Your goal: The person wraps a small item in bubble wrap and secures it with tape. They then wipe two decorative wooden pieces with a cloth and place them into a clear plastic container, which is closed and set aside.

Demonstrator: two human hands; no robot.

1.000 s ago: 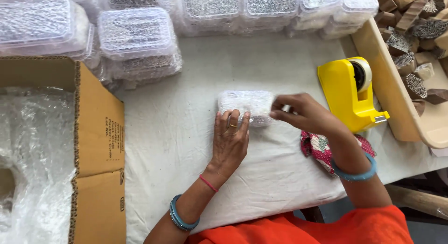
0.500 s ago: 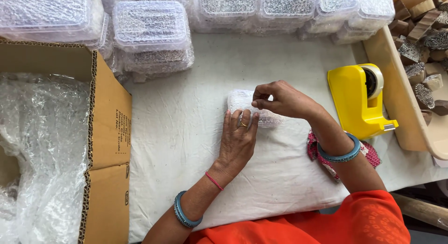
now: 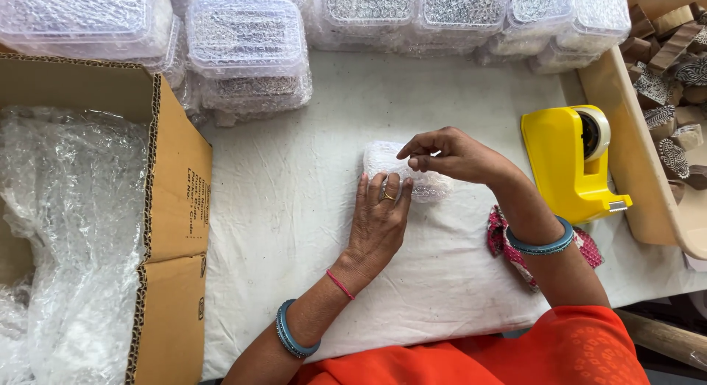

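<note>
At the far left an open cardboard box (image 3: pixel 173 208) stands on the table, lined with crumpled bubble wrap (image 3: pixel 70 230). Behind it and along the back edge sit stacked clear plastic containers (image 3: pixel 247 42) filled with small patterned pieces.

On the white cloth-covered table (image 3: pixel 294 208) the person's left forearm comes up from the lower edge at a slant, with a blue bangle and a thin red thread at the wrist. The left hand (image 3: pixel 379 223) lies palm down, fingers straight and close together, its fingertips pressing on the near edge of a small bubble-wrapped parcel (image 3: pixel 387 158); it pins the parcel flat and grips nothing. The parcel rests near the middle of the table, just ahead of that hand.

The right hand (image 3: pixel 453 155) reaches in from the right above the parcel's right end, wrist bent, thumb and forefinger pinched together with the other fingers curled loosely; whether anything is held in the pinch cannot be told. A blue bangle rings that wrist, and a red patterned cloth (image 3: pixel 501 241) lies under the forearm.

Further right stands a yellow tape dispenser (image 3: pixel 567 164), and beyond it a wooden tray (image 3: pixel 633 171) of carved blocks (image 3: pixel 674 68).
</note>
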